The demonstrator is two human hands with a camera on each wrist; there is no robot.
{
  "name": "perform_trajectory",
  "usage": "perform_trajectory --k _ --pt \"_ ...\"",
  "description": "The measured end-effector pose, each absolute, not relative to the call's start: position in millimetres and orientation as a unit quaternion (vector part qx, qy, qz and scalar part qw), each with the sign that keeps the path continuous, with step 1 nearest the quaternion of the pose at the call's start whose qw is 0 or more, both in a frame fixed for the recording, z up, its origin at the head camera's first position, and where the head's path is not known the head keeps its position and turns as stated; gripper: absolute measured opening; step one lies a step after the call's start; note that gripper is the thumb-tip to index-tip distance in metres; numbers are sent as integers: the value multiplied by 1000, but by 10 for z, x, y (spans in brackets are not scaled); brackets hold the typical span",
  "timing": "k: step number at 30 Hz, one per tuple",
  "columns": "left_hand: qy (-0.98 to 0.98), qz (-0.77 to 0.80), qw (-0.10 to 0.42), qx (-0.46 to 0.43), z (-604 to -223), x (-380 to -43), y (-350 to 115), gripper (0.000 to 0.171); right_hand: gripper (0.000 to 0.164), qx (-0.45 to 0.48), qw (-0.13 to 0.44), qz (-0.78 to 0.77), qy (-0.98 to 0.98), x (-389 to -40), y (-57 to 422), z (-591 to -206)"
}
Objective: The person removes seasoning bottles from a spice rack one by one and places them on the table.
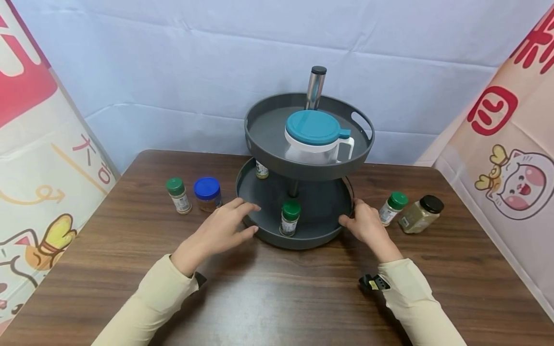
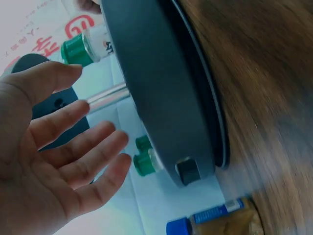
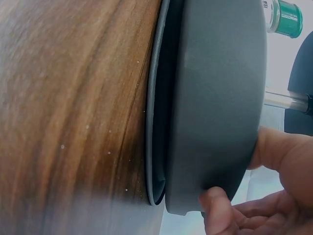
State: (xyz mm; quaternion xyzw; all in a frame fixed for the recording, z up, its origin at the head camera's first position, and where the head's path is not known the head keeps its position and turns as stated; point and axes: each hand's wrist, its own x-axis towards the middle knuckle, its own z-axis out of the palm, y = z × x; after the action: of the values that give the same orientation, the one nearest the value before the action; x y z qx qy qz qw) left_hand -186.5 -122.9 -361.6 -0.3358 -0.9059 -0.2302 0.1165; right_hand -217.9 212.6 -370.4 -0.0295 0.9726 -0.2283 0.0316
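A dark grey two-tier turntable tray stands on the table, its lower tier (image 1: 311, 242) holding a green-capped spice jar (image 1: 290, 218) at the front. More green-capped jars (image 2: 145, 162) show at that tier's back left, partly hidden in the head view. On the upper tier (image 1: 298, 169) sits a clear container with a teal lid (image 1: 313, 129) and white handle. My right hand (image 1: 367, 223) grips the lower tier's right rim, thumb and fingers on either side. Beside the left rim hovers my left hand (image 1: 218, 228), fingers spread and holding nothing.
Left of the tray stand a green-capped jar (image 1: 179, 197) and a blue-lidded jar (image 1: 207, 193). Close to my right hand are another green-capped jar (image 1: 392, 208) and a black-lidded jar (image 1: 420, 215), both tilted in view. A metal post (image 1: 316, 89) rises through the tiers. Pale cloth hangs behind.
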Motion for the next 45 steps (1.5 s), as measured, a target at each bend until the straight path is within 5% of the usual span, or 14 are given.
perform_trajectory --k 22,45 --pt "-877 -256 124 -386 -3464 -2013 -717 48 67 -30 45 -230 972 -2170 2144 -3683" --pt "-870 -269 93 -403 -3573 -2079 -494 37 67 -33 44 -233 971 -2173 2126 -3695"
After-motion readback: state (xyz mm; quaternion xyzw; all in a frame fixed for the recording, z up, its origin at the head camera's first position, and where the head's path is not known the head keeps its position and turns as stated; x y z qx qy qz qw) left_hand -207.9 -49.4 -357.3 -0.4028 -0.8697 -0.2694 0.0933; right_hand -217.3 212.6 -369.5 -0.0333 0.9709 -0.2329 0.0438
